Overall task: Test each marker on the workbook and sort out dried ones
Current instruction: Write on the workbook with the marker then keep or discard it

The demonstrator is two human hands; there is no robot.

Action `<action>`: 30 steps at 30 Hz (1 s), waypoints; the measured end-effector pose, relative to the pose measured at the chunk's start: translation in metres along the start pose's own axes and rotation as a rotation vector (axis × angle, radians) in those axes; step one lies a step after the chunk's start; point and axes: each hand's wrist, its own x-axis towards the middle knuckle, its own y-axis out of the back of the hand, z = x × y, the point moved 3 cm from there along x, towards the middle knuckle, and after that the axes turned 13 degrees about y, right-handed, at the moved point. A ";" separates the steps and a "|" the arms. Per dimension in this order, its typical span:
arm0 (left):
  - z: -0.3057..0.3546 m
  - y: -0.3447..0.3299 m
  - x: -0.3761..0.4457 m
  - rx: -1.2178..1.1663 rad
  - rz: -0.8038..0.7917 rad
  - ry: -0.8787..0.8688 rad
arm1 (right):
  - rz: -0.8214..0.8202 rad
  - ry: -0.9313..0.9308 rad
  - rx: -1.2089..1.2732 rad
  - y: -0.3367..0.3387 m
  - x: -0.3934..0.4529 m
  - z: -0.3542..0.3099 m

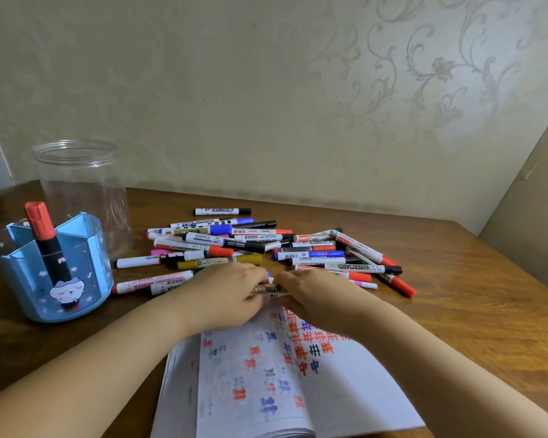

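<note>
The open workbook [298,374] is lying on the wooden table [456,279]. Just beyond it, a marker pile [250,245] is sprawling. At the workbook's far edge, left hand [231,292] and right hand [310,295] are both gripping one marker [269,289].

Lighting: soft, dim indoor light, warm and yellowish; brighter patch on the wallpaper [456,128] at upper right, darker toward the left edge. Shadows: faint, diffuse, under the hands and along the back of the bench [456,279]. Glare: pale sheen on the bench top at right; highlights on the rim of the clear jar [76,172]. Sharpness: moderate; workbook [266,374] print smeared and blurry, marker labels partly legible. Distortion: wide-angle stretch of the forearms at the lower corners.
</note>
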 end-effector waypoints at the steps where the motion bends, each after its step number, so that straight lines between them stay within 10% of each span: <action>1: 0.003 0.002 0.000 0.018 0.011 -0.017 | -0.013 0.014 -0.034 0.001 0.001 -0.001; 16: -0.004 -0.001 0.006 -0.133 -0.055 0.000 | 0.247 0.160 -0.157 -0.007 0.000 0.005; 30: -0.024 0.011 0.004 -0.113 0.070 0.121 | -0.027 -0.293 0.249 -0.024 0.009 0.047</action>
